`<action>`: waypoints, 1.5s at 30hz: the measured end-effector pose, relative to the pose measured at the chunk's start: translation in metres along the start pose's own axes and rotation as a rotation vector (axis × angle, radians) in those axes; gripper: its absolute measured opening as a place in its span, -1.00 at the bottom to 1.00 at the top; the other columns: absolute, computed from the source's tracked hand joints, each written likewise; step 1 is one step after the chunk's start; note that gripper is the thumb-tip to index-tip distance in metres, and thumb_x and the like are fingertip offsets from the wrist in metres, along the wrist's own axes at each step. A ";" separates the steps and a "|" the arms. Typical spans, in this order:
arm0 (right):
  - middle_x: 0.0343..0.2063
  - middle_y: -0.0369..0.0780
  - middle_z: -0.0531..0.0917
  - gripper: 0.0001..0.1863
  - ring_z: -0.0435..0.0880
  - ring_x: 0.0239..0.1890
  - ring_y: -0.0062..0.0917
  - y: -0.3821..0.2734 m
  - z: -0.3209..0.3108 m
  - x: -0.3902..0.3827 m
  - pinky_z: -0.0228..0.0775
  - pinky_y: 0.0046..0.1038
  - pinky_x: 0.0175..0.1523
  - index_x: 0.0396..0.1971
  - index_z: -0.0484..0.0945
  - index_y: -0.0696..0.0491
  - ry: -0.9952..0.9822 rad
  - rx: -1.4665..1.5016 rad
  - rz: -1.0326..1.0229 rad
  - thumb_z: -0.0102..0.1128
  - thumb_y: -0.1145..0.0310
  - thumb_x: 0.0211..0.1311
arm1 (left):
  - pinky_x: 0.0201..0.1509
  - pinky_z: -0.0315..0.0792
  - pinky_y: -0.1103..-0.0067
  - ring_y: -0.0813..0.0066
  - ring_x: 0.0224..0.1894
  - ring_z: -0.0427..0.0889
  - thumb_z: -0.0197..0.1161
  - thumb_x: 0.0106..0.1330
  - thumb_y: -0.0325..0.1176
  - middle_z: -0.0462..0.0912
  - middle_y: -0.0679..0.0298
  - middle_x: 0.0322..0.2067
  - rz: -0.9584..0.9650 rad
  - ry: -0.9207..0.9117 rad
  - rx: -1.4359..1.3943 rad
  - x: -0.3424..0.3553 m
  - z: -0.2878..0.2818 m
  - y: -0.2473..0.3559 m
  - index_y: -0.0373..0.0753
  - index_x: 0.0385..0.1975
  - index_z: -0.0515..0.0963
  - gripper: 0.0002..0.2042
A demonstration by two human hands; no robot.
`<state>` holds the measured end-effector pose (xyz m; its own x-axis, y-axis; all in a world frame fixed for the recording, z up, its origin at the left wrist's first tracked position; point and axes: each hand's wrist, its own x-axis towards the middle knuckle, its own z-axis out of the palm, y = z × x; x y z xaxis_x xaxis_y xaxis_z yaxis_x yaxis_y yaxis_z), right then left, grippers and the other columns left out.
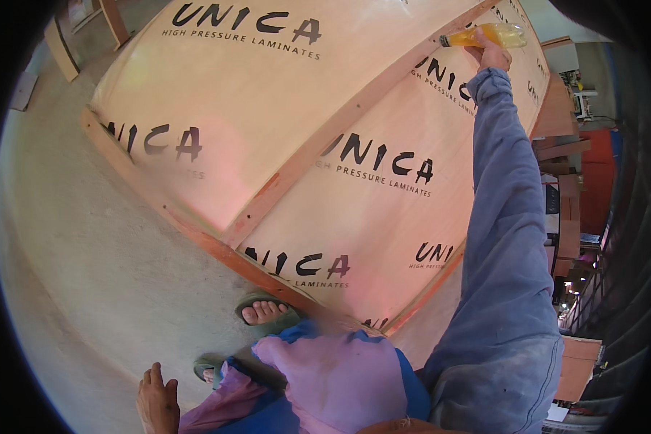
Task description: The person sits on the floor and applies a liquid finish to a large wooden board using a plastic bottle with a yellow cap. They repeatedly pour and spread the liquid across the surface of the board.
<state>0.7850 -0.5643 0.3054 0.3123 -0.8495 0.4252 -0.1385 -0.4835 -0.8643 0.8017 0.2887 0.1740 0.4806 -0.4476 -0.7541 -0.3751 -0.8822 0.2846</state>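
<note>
At the far right, my right hand [490, 56] grips a clear plastic bottle [506, 35] part filled with yellow-orange liquid. The bottle lies sideways in my fingers, its dark narrow end pointing left, over a wooden strip [362, 103]. That strip divides a large pale laminate panel [195, 79] printed with dark lettering; more strips edge it. I cannot tell whether any liquid is coming out. Low on the left, my left hand [158, 401] hangs over the floor, empty, with its fingers loosely apart.
My sandalled feet [266, 312] stand at the panel's near edge, on a grey concrete floor [137, 253]. Loose boards [61, 49] stand at the far left. Stacked boards and clutter [568, 210] line the right side.
</note>
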 end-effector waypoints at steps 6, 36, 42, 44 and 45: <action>-0.14 0.00 0.72 -0.62 0.80 -0.20 -0.25 0.006 0.000 0.004 0.81 -0.36 -0.14 -0.01 0.59 0.36 -0.044 -0.012 -0.037 0.46 0.49 0.24 | 0.24 0.47 0.17 -0.18 0.16 0.57 0.18 0.51 -0.18 0.58 -0.23 0.13 -0.001 -0.028 0.017 0.002 -0.004 0.006 -0.40 0.31 0.40 -0.49; -0.12 -0.22 0.81 -0.54 0.77 -0.12 -0.43 0.046 0.004 0.005 0.53 -0.41 0.11 -0.10 0.75 0.09 -0.141 -0.448 -0.302 0.62 0.13 0.07 | 0.16 0.50 0.15 -0.18 0.09 0.60 0.19 0.49 -0.15 0.62 -0.20 0.06 -0.004 -0.015 0.072 0.009 -0.019 0.029 -0.38 0.30 0.43 -0.49; -0.12 -0.24 0.81 -0.52 0.78 -0.12 -0.42 0.047 0.006 0.013 0.54 -0.40 0.10 -0.03 0.73 0.04 -0.286 -0.482 -0.427 0.61 0.13 0.08 | 0.21 0.48 0.15 -0.18 0.14 0.58 0.18 0.49 -0.14 0.60 -0.22 0.11 0.003 0.007 0.070 0.017 -0.016 0.023 -0.37 0.31 0.42 -0.48; -0.13 -0.25 0.82 -0.50 0.78 -0.11 -0.42 0.045 0.005 0.010 0.52 -0.40 0.12 -0.01 0.73 0.03 -0.370 -0.444 -0.368 0.61 0.13 0.07 | 0.18 0.48 0.16 -0.16 0.11 0.59 0.25 0.42 -0.22 0.61 -0.18 0.08 0.011 0.028 0.052 0.017 -0.015 0.024 -0.39 0.28 0.42 -0.48; -0.14 -0.24 0.82 -0.50 0.78 -0.11 -0.42 0.046 0.005 0.008 0.52 -0.40 0.12 -0.01 0.73 0.03 -0.352 -0.454 -0.398 0.61 0.12 0.08 | 0.14 0.48 0.16 -0.13 0.06 0.60 0.31 0.34 -0.29 0.62 -0.15 0.05 0.008 0.042 0.043 0.019 -0.014 0.026 -0.42 0.25 0.43 -0.47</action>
<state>0.7857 -0.5927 0.2676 0.6962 -0.5076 0.5076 -0.3054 -0.8494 -0.4304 0.8123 0.2552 0.1756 0.5102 -0.4612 -0.7259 -0.4123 -0.8719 0.2642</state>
